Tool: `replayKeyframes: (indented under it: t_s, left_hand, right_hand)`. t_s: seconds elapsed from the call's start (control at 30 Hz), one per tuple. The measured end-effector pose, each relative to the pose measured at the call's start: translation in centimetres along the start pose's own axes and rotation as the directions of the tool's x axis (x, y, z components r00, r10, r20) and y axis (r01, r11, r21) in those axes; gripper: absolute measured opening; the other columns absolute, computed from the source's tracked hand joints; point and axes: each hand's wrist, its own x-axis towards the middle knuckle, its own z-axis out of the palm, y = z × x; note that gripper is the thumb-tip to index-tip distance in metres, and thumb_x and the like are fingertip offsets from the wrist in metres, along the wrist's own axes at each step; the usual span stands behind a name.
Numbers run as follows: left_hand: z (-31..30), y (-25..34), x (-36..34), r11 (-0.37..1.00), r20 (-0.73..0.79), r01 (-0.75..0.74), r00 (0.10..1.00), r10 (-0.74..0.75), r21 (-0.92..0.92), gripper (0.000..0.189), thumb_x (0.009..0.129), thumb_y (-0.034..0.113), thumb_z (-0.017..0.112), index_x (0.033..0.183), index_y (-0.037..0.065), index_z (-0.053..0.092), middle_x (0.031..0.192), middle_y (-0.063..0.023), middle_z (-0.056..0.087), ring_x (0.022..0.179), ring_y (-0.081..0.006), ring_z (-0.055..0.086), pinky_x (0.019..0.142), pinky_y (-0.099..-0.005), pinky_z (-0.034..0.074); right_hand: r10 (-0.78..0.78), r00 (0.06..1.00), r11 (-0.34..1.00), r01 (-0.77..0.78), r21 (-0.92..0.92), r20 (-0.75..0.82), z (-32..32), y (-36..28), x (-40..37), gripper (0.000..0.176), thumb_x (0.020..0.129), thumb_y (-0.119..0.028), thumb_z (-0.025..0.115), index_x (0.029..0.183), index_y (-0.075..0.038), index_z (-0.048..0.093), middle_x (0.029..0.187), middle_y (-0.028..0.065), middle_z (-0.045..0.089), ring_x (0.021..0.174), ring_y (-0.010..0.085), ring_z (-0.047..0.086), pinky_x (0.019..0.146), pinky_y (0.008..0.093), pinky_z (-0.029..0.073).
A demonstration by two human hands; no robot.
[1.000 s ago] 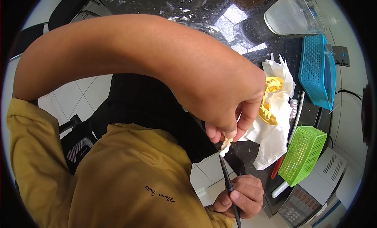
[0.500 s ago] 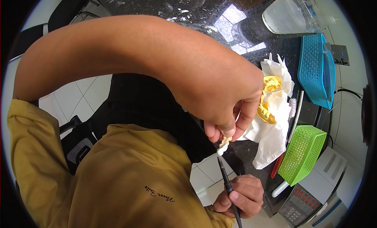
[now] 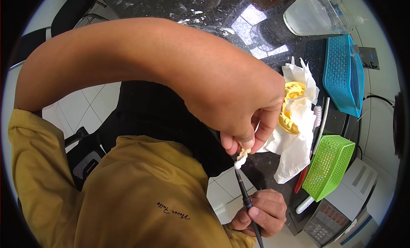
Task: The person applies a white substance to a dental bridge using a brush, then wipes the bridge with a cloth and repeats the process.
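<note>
My left hand point(image 3: 252, 128) reaches across from the left and pinches a small tooth-shaped piece point(image 3: 241, 159), cream above and white at its lower end. From below, my right hand point(image 3: 261, 213) grips a dark, slim brush-like tool point(image 3: 244, 195) that points up. Its tip is at the white end of the piece, and whether they touch is too small to tell. Right of my left hand, a yellow dental model point(image 3: 289, 125) lies on crumpled white tissue point(image 3: 287, 156), partly hidden by that hand.
A blue basket point(image 3: 339, 75) and a green basket point(image 3: 326, 166) stand along the right side of the dark countertop point(image 3: 205, 10). A clear cup point(image 3: 314, 17) is at the top right. A small brush point(image 3: 317, 115) and a metal tool point(image 3: 321, 126) lie beside the tissue.
The piece in my left hand and the tool tip have shifted very slightly left. Both hands keep their grips.
</note>
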Motion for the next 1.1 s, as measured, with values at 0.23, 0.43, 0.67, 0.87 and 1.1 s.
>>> replayKeyframes:
  t_s: [0.23,0.43,0.67,0.87,1.1]
  left_hand:
    - [-0.2,0.1,-0.1,0.999,0.019,-0.006,1.0,0.005,0.049,0.011,0.081,0.0,0.055,0.086,-0.006,0.063,0.073,-0.0105,0.068,0.069,-0.015,0.068,0.061,-0.026,0.051]
    - [0.3,-0.4,-0.1,0.999,0.0,0.002,1.0,-0.002,-0.033,0.011,0.081,0.0,0.055,0.086,-0.006,0.063,0.073,-0.011,0.068,0.07,-0.0149,0.068,0.062,-0.0254,0.051]
    - [0.2,-0.5,-0.1,0.999,-0.001,-0.03,1.0,0.03,-0.032,0.011,0.081,0.001,0.055,0.086,-0.006,0.063,0.073,-0.0112,0.068,0.07,-0.015,0.068,0.062,-0.0254,0.051]
    - [-0.4,0.5,-0.4,0.999,0.028,-0.021,0.999,0.02,0.031,0.011,0.08,0.001,0.056,0.086,-0.006,0.064,0.072,-0.0111,0.068,0.068,-0.0151,0.067,0.061,-0.0263,0.051]
    - [-1.3,1.7,-0.9,0.982,0.021,-0.066,0.997,0.07,-0.175,0.013,0.079,0.002,0.058,0.086,-0.005,0.066,0.071,-0.0109,0.068,0.066,-0.0156,0.066,0.061,-0.0258,0.05]
  right_hand:
    - [0.0,1.0,1.0,0.0,0.004,-0.024,0.0,0.1,-0.2,0.028,0.069,-0.01,0.078,0.087,-0.002,0.058,0.069,0.0053,0.056,0.053,0.0135,0.054,0.04,0.021,0.047]
    - [0.007,0.999,1.0,-0.008,-0.022,-0.049,0.3,0.1,-0.1,0.027,0.068,-0.008,0.077,0.086,-0.003,0.057,0.069,0.005,0.057,0.052,0.0134,0.054,0.04,0.0215,0.047]
    - [0.026,0.999,0.999,-0.027,-0.02,-0.047,0.1,0.0,0.0,0.028,0.068,-0.009,0.077,0.087,-0.003,0.058,0.07,0.0049,0.057,0.053,0.0138,0.054,0.042,0.0215,0.047]
    - [0.052,0.999,0.999,-0.052,-0.014,-0.002,-0.1,-0.2,0.0,0.027,0.067,-0.007,0.075,0.088,-0.004,0.058,0.07,0.0048,0.057,0.054,0.0137,0.055,0.042,0.0219,0.046]
    - [0.113,0.993,0.994,-0.113,0.009,-0.042,-0.3,-0.3,-0.2,0.027,0.065,-0.005,0.073,0.088,-0.005,0.058,0.071,0.0042,0.058,0.054,0.0136,0.055,0.043,0.022,0.046]
